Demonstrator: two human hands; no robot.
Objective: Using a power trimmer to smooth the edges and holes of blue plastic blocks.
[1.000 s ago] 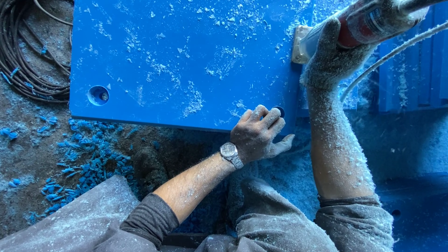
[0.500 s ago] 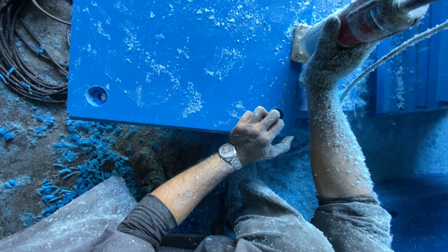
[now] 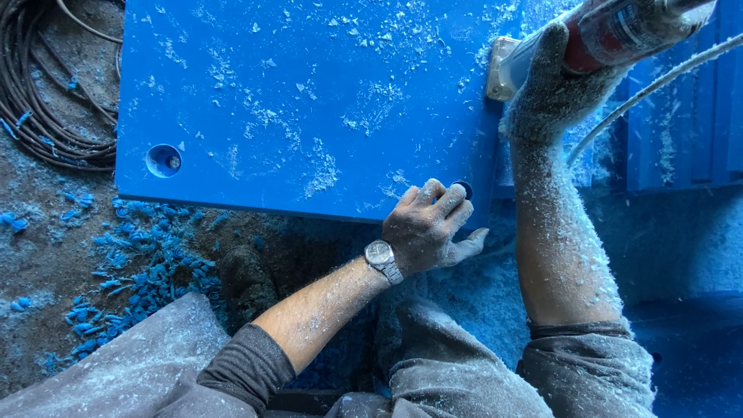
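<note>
A large blue board, dusted with pale shavings, lies in front of me. My left hand, with a wristwatch on the wrist, rests on the board's near right corner, its fingers next to a round hole. At the board's right edge my right hand, coated in dust, grips a red and grey power tool. The tool's pale base plate sits against the board's edge. Another round hole is cut near the board's left corner.
A coil of dark cable lies on the dirty ground at the left. Blue chips are scattered below the board. A white cord runs from the tool to the right. Ribbed blue panels stand at the right.
My left hand has crept slightly along the board's corner, so the round hole beside my fingers shows more. The right hand and tool hold their place.
</note>
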